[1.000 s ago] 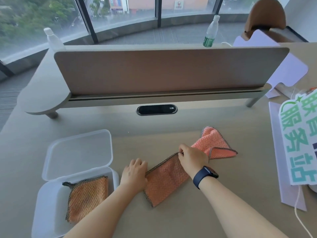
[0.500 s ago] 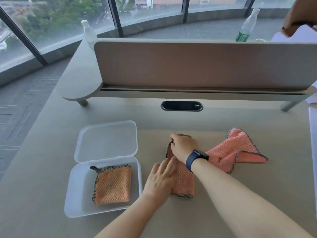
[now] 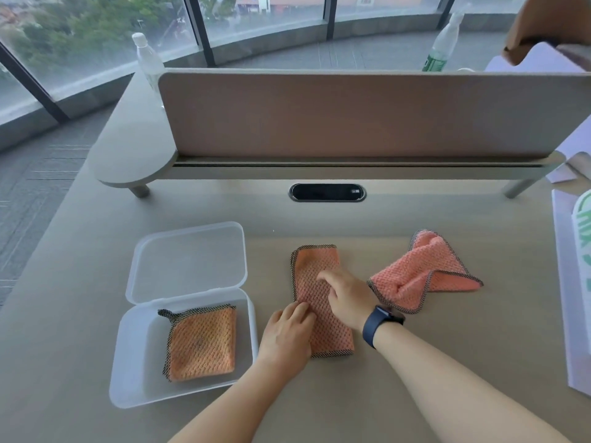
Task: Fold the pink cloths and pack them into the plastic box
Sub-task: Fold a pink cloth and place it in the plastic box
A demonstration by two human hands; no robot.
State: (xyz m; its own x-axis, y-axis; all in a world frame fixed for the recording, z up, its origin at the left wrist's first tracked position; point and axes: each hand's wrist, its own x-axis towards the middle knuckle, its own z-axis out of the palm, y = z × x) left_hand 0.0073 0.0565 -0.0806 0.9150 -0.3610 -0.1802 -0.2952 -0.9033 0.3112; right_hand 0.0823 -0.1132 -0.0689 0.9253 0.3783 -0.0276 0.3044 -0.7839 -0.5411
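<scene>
Two bare forearms, no sleeves, dark navy smartwatch [image 3: 381, 324] on right wrist

Folded cloth [image 3: 315, 282] lies between plastic box [image 3: 140, 372] and crumpled cloth [image 3: 412, 282].

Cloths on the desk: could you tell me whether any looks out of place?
Yes, the crumpled cloth right of the half-folded cloth lies bunched and twisted, unfolded; the packed cloth lies flat.

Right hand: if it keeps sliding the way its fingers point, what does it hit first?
The right hand points up-left along the half-folded cloth. Past the cloth's far edge there is only bare table, then probably the cable port; depth is unclear.
</scene>
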